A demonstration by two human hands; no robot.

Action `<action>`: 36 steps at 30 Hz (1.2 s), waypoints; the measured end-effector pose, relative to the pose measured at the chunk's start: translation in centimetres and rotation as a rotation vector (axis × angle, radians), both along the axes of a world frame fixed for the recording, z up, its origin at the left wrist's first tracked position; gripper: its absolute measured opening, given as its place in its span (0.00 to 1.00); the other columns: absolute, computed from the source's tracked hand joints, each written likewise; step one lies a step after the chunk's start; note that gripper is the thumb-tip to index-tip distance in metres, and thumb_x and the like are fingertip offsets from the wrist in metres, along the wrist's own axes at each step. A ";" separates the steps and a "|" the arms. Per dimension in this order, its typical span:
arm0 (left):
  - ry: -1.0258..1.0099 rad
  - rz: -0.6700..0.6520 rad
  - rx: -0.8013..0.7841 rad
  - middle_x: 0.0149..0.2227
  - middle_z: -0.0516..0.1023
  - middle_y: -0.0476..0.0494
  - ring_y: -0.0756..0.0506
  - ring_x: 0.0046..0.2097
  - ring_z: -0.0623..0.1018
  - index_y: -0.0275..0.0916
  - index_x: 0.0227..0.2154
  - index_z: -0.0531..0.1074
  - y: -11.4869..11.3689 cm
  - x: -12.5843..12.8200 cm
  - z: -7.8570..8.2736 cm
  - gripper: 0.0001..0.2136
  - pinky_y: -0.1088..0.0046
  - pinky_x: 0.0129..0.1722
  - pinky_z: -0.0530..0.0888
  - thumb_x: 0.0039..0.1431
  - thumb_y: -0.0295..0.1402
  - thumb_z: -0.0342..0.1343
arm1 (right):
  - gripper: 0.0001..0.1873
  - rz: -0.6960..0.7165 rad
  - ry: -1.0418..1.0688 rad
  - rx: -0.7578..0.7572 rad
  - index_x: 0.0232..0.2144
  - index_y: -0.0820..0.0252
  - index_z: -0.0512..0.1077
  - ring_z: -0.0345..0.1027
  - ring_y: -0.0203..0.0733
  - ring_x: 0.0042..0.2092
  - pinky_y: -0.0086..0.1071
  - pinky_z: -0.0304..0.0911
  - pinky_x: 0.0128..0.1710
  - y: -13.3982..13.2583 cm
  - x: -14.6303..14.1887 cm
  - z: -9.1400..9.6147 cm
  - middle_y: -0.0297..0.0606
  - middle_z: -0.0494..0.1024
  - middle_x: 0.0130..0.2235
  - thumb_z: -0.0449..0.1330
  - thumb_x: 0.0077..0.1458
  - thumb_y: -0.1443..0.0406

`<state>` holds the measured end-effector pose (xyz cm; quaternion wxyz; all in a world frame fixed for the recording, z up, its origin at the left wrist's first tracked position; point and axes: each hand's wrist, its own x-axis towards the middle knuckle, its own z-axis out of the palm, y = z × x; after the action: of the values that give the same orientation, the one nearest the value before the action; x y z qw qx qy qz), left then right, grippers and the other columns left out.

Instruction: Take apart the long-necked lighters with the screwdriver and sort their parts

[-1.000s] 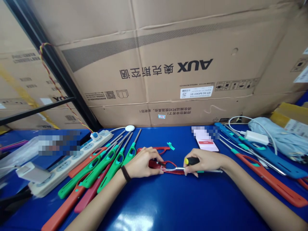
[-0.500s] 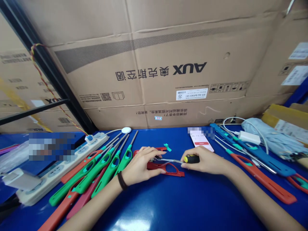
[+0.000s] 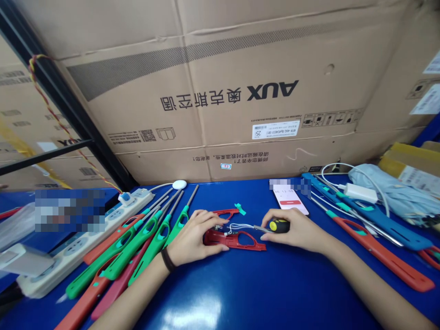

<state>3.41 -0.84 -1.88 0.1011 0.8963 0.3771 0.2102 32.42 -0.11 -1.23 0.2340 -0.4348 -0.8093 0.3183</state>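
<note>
Screwdriver [image 3: 279,225] has tipped since the earlier frame, its steel shaft now angled down toward the thin white wires [image 3: 240,226], and the work has slid a touch to the L. R hand [image 3: 288,229] is closed round the black, yellow-capped handle, fingers wrapped, tip right by the wires. L hand [image 3: 194,236] is curled over the red lighter shell [image 3: 233,240], fingers spread, pinning it down; a black wristband [image 3: 167,260] sits on that wrist. Shell lies flat on the glossy blue table [image 3: 220,298], an open molded-plastic half w/ a long loop-shaped handle. Firm, low pressure from the L hand looks right here, since smooth plastic could skid on that slick top, and the shaft wants a steady, shallow angle clear of the fine wires. Teal tab [image 3: 240,209] sits just beyond the shell. Green lighters [image 3: 134,243] lie fanned to its L, power strip [image 3: 85,243] farther L, phone [image 3: 290,201] beyond it to the R, and an orange lighter [image 3: 381,256] well to its R.
</note>
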 end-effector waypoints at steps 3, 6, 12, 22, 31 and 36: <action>-0.026 0.007 0.047 0.44 0.74 0.44 0.42 0.47 0.71 0.44 0.52 0.66 0.0 0.0 0.1 0.25 0.62 0.49 0.64 0.52 0.45 0.61 | 0.14 -0.014 0.038 0.003 0.31 0.55 0.72 0.69 0.40 0.35 0.32 0.60 0.35 -0.2 0.0 0.3 0.32 0.77 0.32 0.62 0.49 0.52; -0.018 -0.007 0.043 0.43 0.75 0.44 0.42 0.46 0.72 0.44 0.51 0.66 0.0 0.2 0.0 0.27 0.61 0.50 0.64 0.50 0.46 0.62 | 0.14 0.001 0.034 -0.008 0.30 0.56 0.73 0.69 0.39 0.33 0.31 0.60 0.34 -0.2 0.0 0.5 0.32 0.77 0.31 0.60 0.52 0.52; 0.014 -0.032 0.060 0.43 0.77 0.45 0.42 0.46 0.74 0.43 0.47 0.69 -0.1 0.2 0.0 0.22 0.60 0.51 0.62 0.50 0.46 0.62 | 0.16 0.050 -0.060 -0.046 0.31 0.57 0.75 0.69 0.40 0.32 0.30 0.59 0.32 0.0 0.2 0.4 0.34 0.78 0.30 0.56 0.56 0.53; -0.103 -0.092 0.083 0.41 0.77 0.46 0.46 0.43 0.75 0.44 0.48 0.69 -0.6 1.1 -0.6 0.14 0.64 0.50 0.63 0.61 0.37 0.55 | 0.17 0.162 -0.089 -0.193 0.32 0.60 0.76 0.68 0.40 0.32 0.29 0.59 0.31 -0.3 -0.1 0.1 0.36 0.78 0.31 0.57 0.55 0.52; -0.088 -0.142 0.062 0.38 0.78 0.46 0.46 0.40 0.75 0.42 0.44 0.73 -1.0 1.5 -0.6 0.14 0.65 0.49 0.65 0.57 0.40 0.59 | 0.13 0.164 -0.097 -0.250 0.30 0.60 0.76 0.66 0.38 0.31 0.28 0.59 0.30 -0.2 0.5 0.5 0.34 0.75 0.30 0.64 0.47 0.56; -0.079 -0.164 0.056 0.36 0.78 0.47 0.47 0.38 0.75 0.42 0.41 0.74 -1.1 1.8 -0.9 0.08 0.66 0.47 0.66 0.61 0.36 0.55 | 0.11 0.180 -0.123 -0.281 0.27 0.59 0.76 0.65 0.36 0.27 0.27 0.58 0.26 -0.5 0.5 0.5 0.32 0.75 0.26 0.64 0.45 0.57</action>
<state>5.22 -1.92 -2.83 0.1078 0.9176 0.2924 0.2467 32.94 -0.66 -0.77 0.0914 -0.4077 -0.8053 0.4206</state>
